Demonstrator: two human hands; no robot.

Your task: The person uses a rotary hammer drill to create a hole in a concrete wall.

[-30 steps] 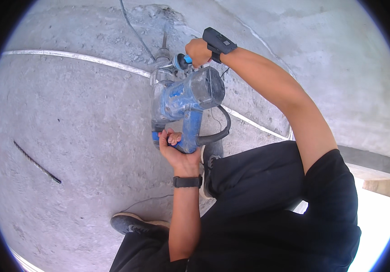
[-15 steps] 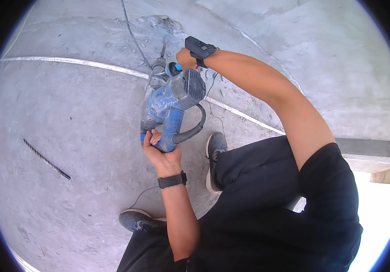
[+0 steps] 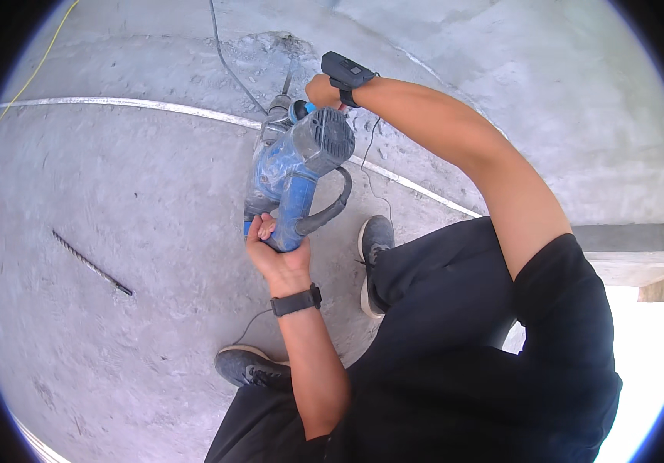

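A dusty blue rotary hammer (image 3: pixel 282 166) slants across the middle of the view, its long bit (image 3: pixel 288 79) pointing away from me at a broken patch of concrete (image 3: pixel 282 48). Whether the tip touches the surface I cannot make out. My left hand (image 3: pixel 278 251) is wrapped round the rear handle, fingers curled through it. On the far side my right hand (image 3: pixel 322 92) closes on the side handle (image 3: pixel 301 110), whose blue and black end shows; most of those fingers are hidden. Both wrists carry black straps, the right one with a boxy device.
A spiral drill bit (image 3: pixel 91 264) lies on the concrete floor at left. A white pipe (image 3: pixel 155 106) crosses behind the hammer. A grey cable (image 3: pixel 232 69) and a yellow cord (image 3: pixel 47 54) run at the far side. My shoes (image 3: pixel 249 365) stand close to the hammer.
The view has shifted slightly, so the floor and drill bit appear a little further right and higher. Both hands keep their hold on the rotary hammer, which stays at the broken patch.
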